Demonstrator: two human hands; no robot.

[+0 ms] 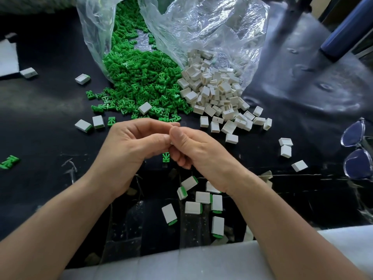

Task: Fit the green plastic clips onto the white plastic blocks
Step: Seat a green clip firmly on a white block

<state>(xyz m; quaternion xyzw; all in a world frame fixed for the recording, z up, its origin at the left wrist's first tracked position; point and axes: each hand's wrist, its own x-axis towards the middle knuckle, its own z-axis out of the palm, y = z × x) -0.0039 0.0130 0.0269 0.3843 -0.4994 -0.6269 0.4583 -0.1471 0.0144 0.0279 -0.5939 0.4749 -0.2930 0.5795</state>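
My left hand [129, 146] and my right hand [193, 148] meet at the fingertips over the dark table, pinching a small white block [171, 142] that is almost wholly hidden between them. A green clip [166, 157] shows just below my right fingers; whether they hold it I cannot tell. A pile of green clips [137, 77] spills from a clear bag [201, 27], with a pile of white blocks [218, 91] to its right. Several white blocks with green clips fitted [201, 201] lie near my wrists.
Loose blocks [285, 147] and clips [9, 161] lie scattered on the black table [40, 118]. Clear glasses [357, 150] sit at the right edge. A blue cylinder [343, 33] stands at the back right. White foam [8, 57] lies at the far left.
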